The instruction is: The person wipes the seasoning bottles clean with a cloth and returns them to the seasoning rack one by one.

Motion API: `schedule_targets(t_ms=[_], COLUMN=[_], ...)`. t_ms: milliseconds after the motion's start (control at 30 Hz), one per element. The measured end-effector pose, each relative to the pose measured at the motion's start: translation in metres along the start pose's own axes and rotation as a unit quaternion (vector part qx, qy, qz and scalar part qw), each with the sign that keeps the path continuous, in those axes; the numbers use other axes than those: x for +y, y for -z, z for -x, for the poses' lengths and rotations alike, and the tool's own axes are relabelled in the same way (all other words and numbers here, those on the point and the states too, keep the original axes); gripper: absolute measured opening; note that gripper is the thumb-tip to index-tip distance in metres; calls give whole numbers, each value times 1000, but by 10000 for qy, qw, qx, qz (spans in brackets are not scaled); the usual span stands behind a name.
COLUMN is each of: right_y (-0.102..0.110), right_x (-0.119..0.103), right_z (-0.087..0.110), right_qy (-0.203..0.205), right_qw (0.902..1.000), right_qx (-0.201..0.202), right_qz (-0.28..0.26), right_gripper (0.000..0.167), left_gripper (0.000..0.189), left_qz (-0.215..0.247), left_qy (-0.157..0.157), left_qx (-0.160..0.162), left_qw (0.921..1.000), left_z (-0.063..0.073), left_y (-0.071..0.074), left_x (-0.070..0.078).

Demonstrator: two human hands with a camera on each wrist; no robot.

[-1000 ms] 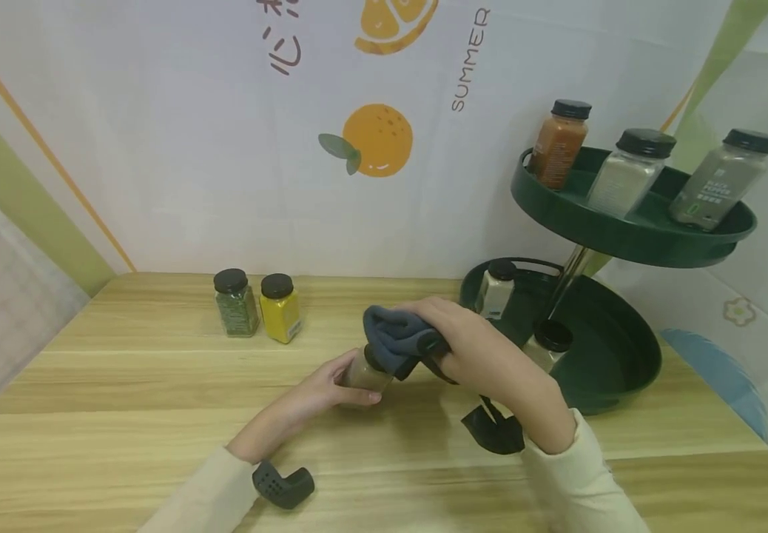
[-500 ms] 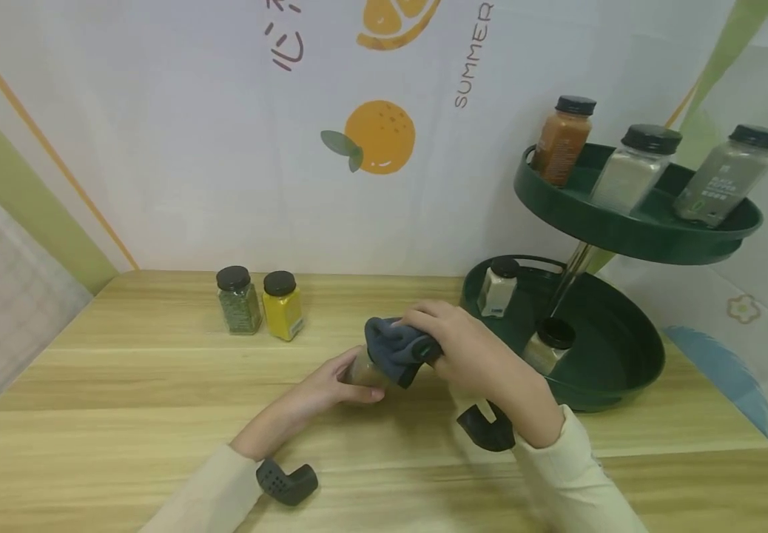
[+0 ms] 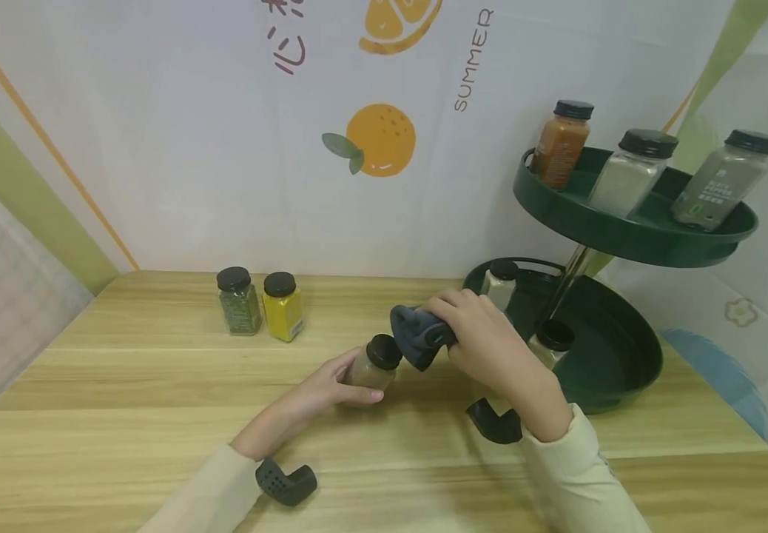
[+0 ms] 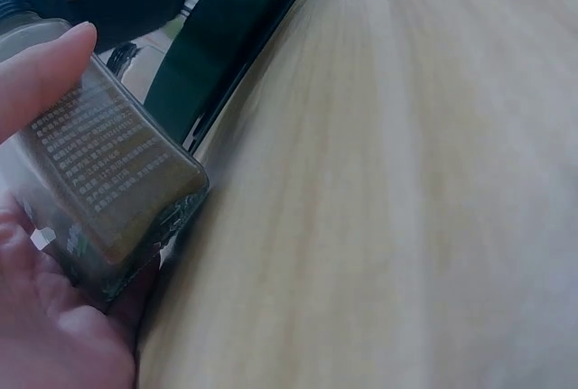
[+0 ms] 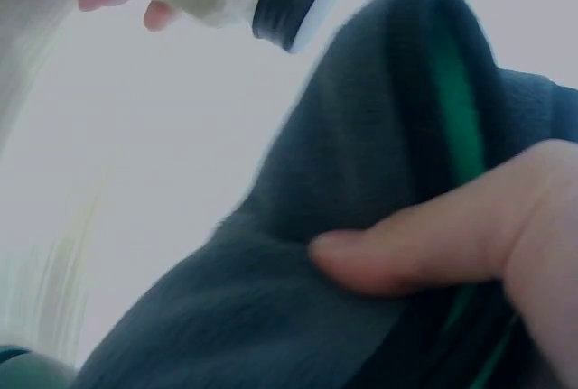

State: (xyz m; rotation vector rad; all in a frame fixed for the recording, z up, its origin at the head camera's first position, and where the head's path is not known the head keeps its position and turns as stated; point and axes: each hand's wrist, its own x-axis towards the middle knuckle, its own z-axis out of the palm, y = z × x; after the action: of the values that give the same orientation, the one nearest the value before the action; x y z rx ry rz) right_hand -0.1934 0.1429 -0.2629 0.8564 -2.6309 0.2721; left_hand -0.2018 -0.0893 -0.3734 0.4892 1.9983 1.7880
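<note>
- held jar [image 3: 365,376]: in your left hand [image 3: 320,391], tilted above the table [image 3: 124,414], black lid [image 3: 384,352] toward your right. can't tell if the base touches wood.
- left fingers: clamped round the jar body, thumb across the printed face.
- right hand [image 3: 484,337]: pinches the bunched blue-grey cloth [image 3: 417,334], thumb pressing in; its other fingers are partly hidden. cloth sits just beside the lid, with a gap in the right wrist view.
- jar handling, my guess: rigid, fairly light, slick walls; may chip if it's glass. take it by opposite sides of the body, below the lid.
- cloth looks soft, limp, light; grab a folded bunch anywhere.
- held jar's fill looks brownish, maybe powder.
- on the table, to your left: green-herb jar [image 3: 240,307] just beside the yellow jar [image 3: 283,311], both lidded.
- upper tray [image 3: 624,231]: orange-red jar [image 3: 560,152], pale jar [image 3: 629,181], grey jar [image 3: 723,181] marked black pepper.
- lower tray [image 3: 613,355]: small pale jar [image 3: 500,289], plus a black-capped jar [image 3: 550,342] near the post [image 3: 568,283], partly hidden.
</note>
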Motion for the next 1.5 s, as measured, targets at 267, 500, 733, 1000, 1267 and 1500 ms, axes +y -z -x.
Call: schedule_targets(t_ms=[267,500,733,1000,1267,1500], right_y=[1,-5,-7,-3,1,-2], right_x=[-19,-23,-15,-6,1,-3], right_z=[-1,-2,-1,1,3,2], right_qy=[913,938,787,313,28,-5], right_qw=[9916,9936,9952,9982,9982,9978], right_qx=[428,-77,-101,-351,-593,-648], right_qz=[-810,-628,-569,-367,93,-153], right_gripper=[55,63,57,47,48,40], left_gripper=[64,69,64,59,62,69], left_qz=[-37,3,64,30,-33,488], left_qy=[67,68,15,16,112,16], left_qx=[-12,29,-132,-51,335,334], left_qw=[10000,10000,9999,10000,9994,9983], left_z=[0,-1,-1,0,2,2], left_y=[1,1,1,0,-1,2], left_x=[1,3,2,2,2,-1])
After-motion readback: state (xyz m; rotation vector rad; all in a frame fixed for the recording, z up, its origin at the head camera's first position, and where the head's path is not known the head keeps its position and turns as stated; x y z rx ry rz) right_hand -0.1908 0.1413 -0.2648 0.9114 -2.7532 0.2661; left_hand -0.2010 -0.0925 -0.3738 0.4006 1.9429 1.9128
